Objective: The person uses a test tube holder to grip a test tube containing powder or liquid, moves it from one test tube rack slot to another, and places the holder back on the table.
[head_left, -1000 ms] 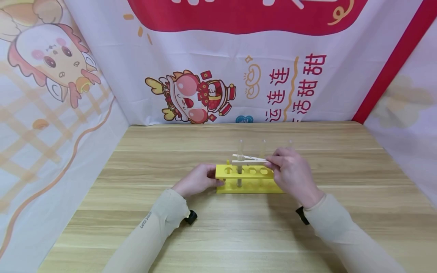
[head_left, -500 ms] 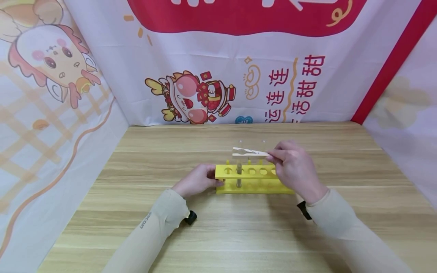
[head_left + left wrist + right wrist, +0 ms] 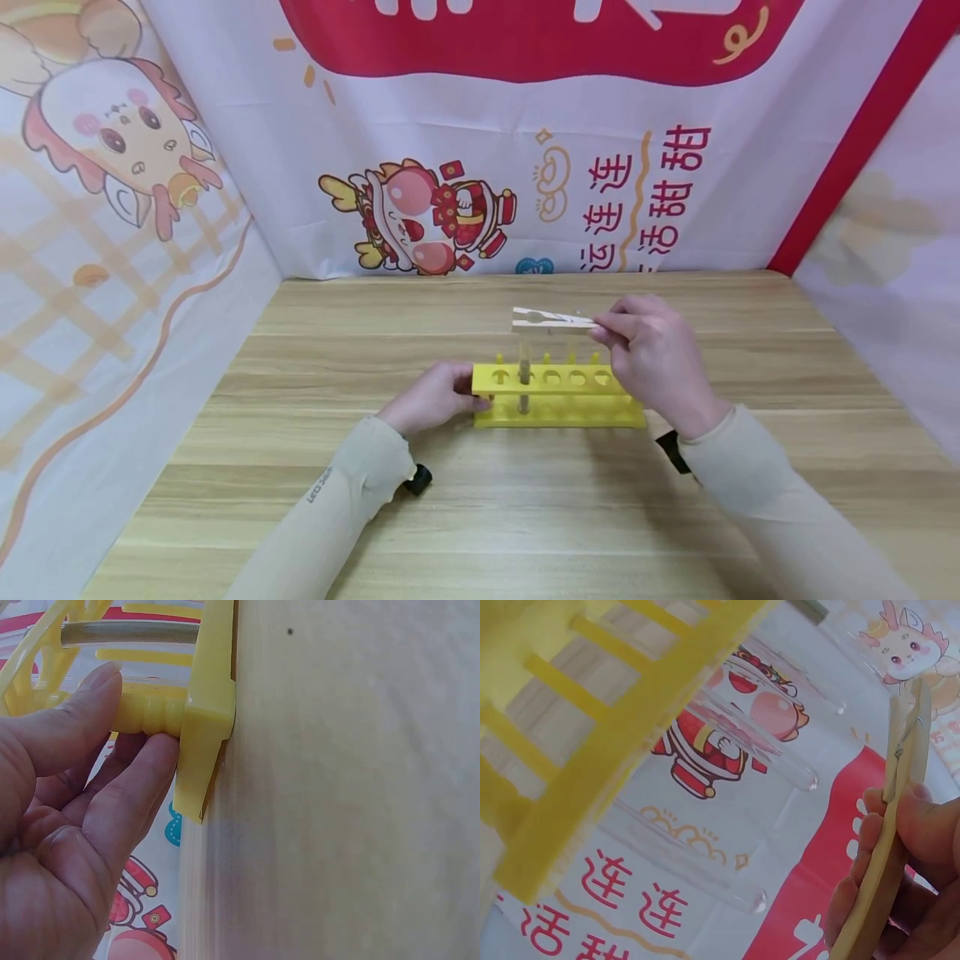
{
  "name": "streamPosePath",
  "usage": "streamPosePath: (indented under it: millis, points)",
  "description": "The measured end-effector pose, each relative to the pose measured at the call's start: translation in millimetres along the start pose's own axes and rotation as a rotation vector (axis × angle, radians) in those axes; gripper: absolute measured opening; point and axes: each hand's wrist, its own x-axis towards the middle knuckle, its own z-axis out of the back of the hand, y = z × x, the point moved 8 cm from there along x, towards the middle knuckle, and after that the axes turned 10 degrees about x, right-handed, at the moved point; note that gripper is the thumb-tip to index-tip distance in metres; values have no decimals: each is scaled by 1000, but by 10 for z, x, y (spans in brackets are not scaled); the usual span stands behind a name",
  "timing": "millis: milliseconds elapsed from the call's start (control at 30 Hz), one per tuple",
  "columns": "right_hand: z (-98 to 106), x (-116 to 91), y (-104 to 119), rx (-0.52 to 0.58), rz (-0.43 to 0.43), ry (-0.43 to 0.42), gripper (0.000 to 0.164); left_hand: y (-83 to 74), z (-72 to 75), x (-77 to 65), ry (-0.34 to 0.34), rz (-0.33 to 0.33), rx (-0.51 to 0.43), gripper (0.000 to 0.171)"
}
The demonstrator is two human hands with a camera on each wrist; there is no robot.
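Observation:
My left hand (image 3: 438, 396) grips the end post of a yellow test tube rack (image 3: 558, 421). In the left wrist view, the thumb and fingers close round that ridged post (image 3: 150, 711). A glass test tube (image 3: 524, 375) with dark grey contents stands upright in a hole near the rack's left end. My right hand (image 3: 656, 358) pinches a wooden test tube holder (image 3: 555, 319) by its handle. The holder lies nearly level, its head at the tube's upper end. In the right wrist view, its wire spring (image 3: 909, 735) shows between the two wooden arms.
Clear tubes with rounded ends up, such as one tube (image 3: 780, 761), stand on the pegs behind the rack. The rack rests on a wood-grain table (image 3: 480, 517). Printed cloth (image 3: 300, 150) hangs behind and along both sides.
My right hand has risen and shifted slightly right, sliding the test tube holder up along the grey-filled tube. The tube stays in the rack. My left hand keeps its grip.

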Motion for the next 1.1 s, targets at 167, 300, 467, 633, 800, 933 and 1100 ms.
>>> streamPosePath:
  millis: [167,300,467,633,800,933,1100]
  points:
    - [105,48,-21,4,-36,-22,14,-2,1,-9,7,13,-12,21]
    - [168,64,-42,4,-52,-25,17,2,2,-13,8,19,-7,21]
    - [261,79,-80,-5,-62,-35,19,3,0,-15,2,12,0,20]
    - [431,116,-128,-22,-73,-72,23,1,-2,-14,-1,6,5,20]
    - [641,149,-223,-68,-82,-101,24,-4,-4,-16,-4,2,16,19]
    - [793,139,-354,-101,-122,-106,26,-13,-6,-18,-6,-3,12,19]
    - [962,89,-546,-105,-173,-121,25,-13,-13,-16,-2,-7,3,19]
